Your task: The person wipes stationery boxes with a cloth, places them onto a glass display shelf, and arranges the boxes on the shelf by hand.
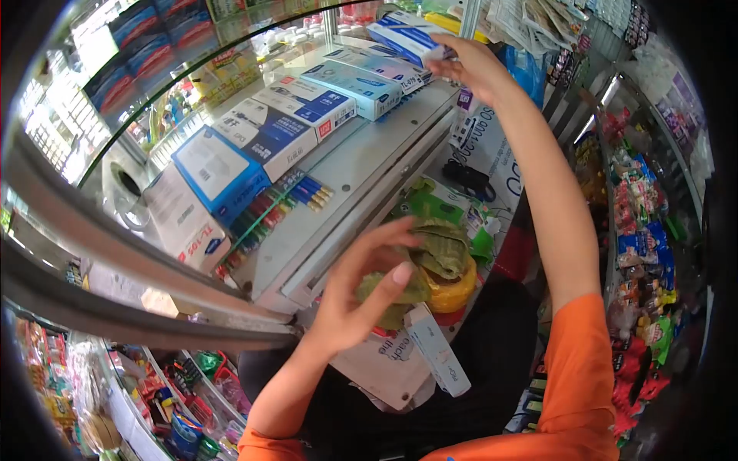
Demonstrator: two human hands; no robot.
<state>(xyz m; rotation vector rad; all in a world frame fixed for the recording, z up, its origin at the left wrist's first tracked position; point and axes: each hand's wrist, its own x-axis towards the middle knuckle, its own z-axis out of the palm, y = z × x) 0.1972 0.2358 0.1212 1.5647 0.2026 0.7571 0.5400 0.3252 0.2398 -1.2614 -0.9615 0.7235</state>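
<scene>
At the far end of the glass case, my right hand (473, 67) is closed on the end of a blue and white carton (401, 35), tilted above the other boxes. My left hand (350, 307) is open, its thumb and fingers apart, holding nothing. Just beyond it lies a crumpled olive-green cloth (442, 250), partly hidden by the fingers, over a round yellow thing (450, 293). A small white and pale blue box (437, 349) lies below the cloth on a printed board (384, 365). On the shelf stands a row with a light blue box (354, 87) and a blue-and-white box (219, 170).
Pens (307, 192) lie along the shelf beside the row of boxes. A green package (438, 203) and a dark cable (467, 180) are below the shelf edge. Packaged goods (646, 246) fill the right-hand rack. A metal frame (146, 280) crosses the left side.
</scene>
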